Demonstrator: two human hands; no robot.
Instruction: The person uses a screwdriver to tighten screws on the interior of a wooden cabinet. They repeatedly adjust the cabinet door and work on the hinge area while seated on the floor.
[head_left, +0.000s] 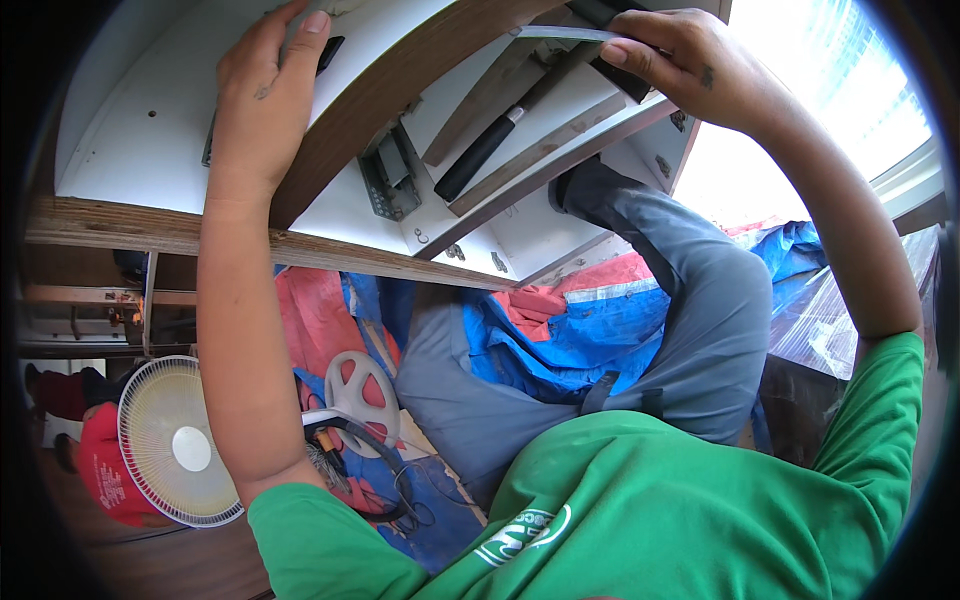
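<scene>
Head view. I see the right hand closed on a thin, translucent whitish strip, pinched by the thumb over the white, brown-edged cabinet. A black-handled tool with a metal collar lies inside, below the strip. I cannot tell whether the left hand grips the slim black object beside its thumb.

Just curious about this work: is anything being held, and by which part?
Right hand: a pale strip, by its visible right end. Left hand: can't tell.
</scene>
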